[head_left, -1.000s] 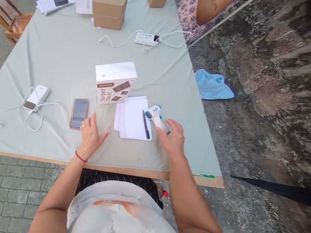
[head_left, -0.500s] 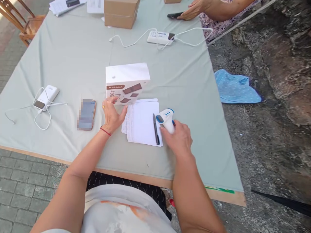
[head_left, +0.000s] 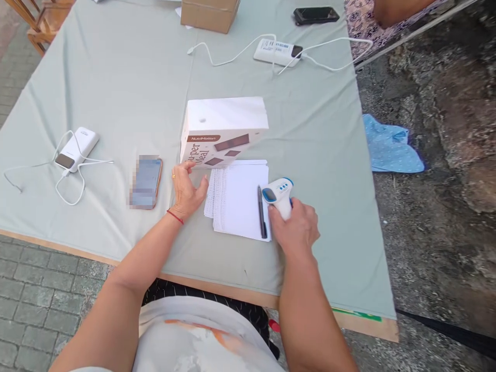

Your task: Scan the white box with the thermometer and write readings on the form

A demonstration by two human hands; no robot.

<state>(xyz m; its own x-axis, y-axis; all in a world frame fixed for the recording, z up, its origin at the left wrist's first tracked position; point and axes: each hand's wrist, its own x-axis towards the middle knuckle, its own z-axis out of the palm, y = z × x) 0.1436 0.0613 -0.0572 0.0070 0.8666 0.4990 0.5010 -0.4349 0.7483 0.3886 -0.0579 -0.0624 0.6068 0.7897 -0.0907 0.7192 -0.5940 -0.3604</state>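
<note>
My right hand (head_left: pixel 296 230) grips the handle of a white and blue infrared thermometer (head_left: pixel 278 194) at the right edge of a white paper pad (head_left: pixel 236 199). A black pen (head_left: pixel 262 212) lies on the pad beside it. My left hand (head_left: pixel 186 188), fingers apart, rests on the cloth with its fingertips at the lower left corner of a white "Super Meal" box (head_left: pixel 222 129) that stands behind the pad. A phone (head_left: pixel 146 182) lies just left of this hand.
A green cloth covers the table (head_left: pixel 116 77). A white power bank (head_left: pixel 75 147) with a cable lies at the left. At the back are a cardboard box (head_left: pixel 209 13), a power strip (head_left: pixel 278 51) and a black phone (head_left: pixel 315 14). A blue cloth (head_left: pixel 391 150) lies on the ground.
My left hand moved from the cloth near the phone up to the box's corner. My right hand closed around the thermometer's handle. Another person's hand at the back came and left.
</note>
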